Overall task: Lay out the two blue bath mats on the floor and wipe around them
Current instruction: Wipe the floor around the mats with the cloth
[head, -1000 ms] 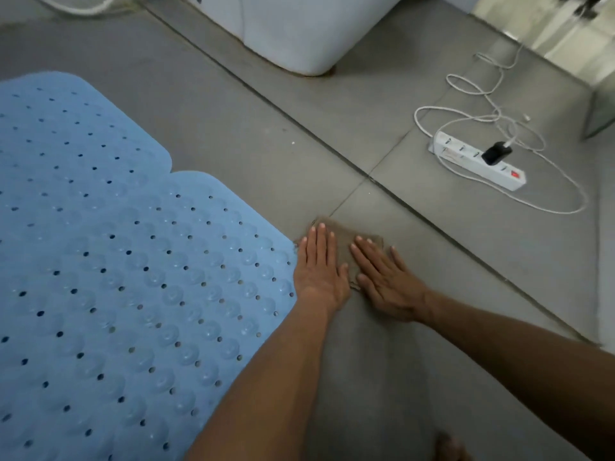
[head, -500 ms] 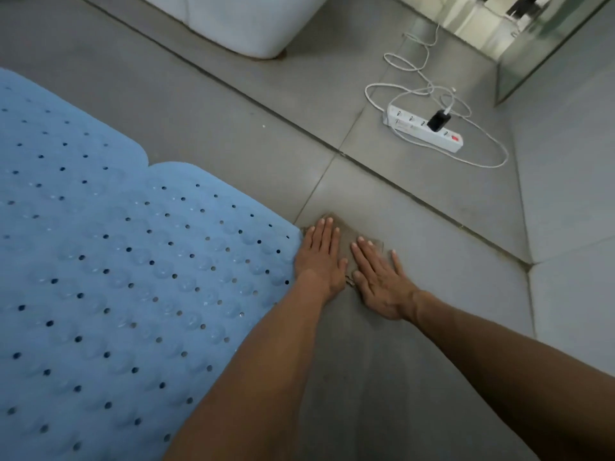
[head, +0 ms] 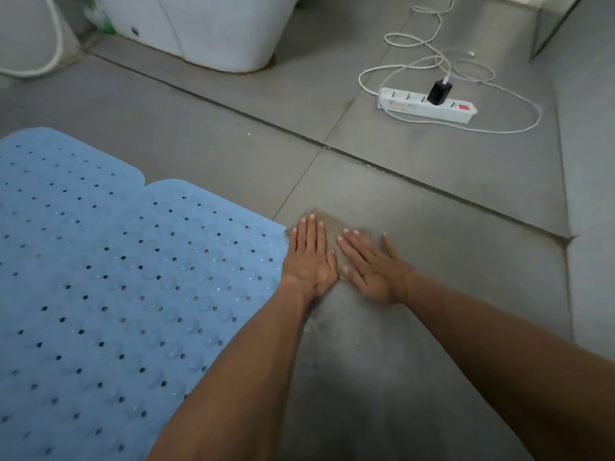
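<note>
both hands and the cloth (head: 332, 231) beneath them sit farther along the floor than a second ago, past the tile joint that earlier ran just ahead of the fingertips, and the power strip (head: 427, 107) now appears larger and nearer in view.

left hand (head: 309, 257): palm down, fingers straight and pressed together, flat on the brownish cloth, touching the right edge of the near blue mat (head: 139, 281).

right hand (head: 369, 266): palm down, fingers straight, thumb spread out to the right, pressing the same cloth just beside the left hand.

cloth: lies flat on the grey tiled floor (head: 416, 211), mostly covered by both hands, its far edge showing beyond the fingertips.

mats: near blue mat lies flat at left, holes and suction cups visible; far blue mat (head: 60, 168) lies flat beside it, edges touching.

floor: a darker damp streak runs from the hands toward the near edge.

far area: white toilet base (head: 213, 31) at far centre; power strip with black plug and white cables at far right.
</note>
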{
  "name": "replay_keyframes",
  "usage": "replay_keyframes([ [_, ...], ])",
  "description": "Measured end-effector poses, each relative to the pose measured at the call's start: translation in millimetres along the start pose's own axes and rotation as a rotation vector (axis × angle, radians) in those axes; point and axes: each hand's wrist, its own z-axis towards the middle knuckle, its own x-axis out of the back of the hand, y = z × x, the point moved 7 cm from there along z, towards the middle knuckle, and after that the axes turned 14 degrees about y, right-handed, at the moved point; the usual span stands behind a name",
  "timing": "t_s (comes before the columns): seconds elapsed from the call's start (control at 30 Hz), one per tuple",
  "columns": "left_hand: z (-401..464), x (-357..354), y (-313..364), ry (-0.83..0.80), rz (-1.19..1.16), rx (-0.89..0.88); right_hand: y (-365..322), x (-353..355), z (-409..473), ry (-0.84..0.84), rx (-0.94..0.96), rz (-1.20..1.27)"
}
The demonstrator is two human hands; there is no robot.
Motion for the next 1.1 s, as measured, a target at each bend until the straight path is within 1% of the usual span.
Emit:
replay_keyframes([
  [0.1,-21,-3,23,-0.074,-0.001,0.062,12,-2,-9,0.006,0.037,-0.018],
  [0.2,-33,-1,32,-0.123,0.039,0.089,20,-5,-22,-0.035,0.063,-0.009],
  [0.27,-35,1,30,-0.168,0.053,0.074,21,-6,-29,-0.056,0.067,-0.01],
  [0.37,-39,2,25,-0.176,0.038,-0.001,17,-6,-37,-0.06,0.035,-0.038],
  [0.47,-49,2,18,-0.142,0.039,-0.066,-1,-9,-51,-0.037,-0.022,-0.046],
  [0.57,-62,3,10,-0.156,0.034,-0.116,-20,-13,-67,0.02,-0.066,-0.023],
  [0.67,-85,2,1,-0.143,0.039,-0.166,-38,-20,-84,0.037,-0.091,0.03],
  [0.77,-116,3,-9,-0.123,0.041,-0.214,-64,-25,-111,0.061,-0.105,0.058],
  [0.93,-177,7,-22,-0.126,-0.021,-0.271,-111,-37,-161,0.084,-0.099,0.043],
  [1.1,-239,16,-37,-0.173,-0.043,-0.283,-163,-48,-210,0.136,-0.115,0.029],
])
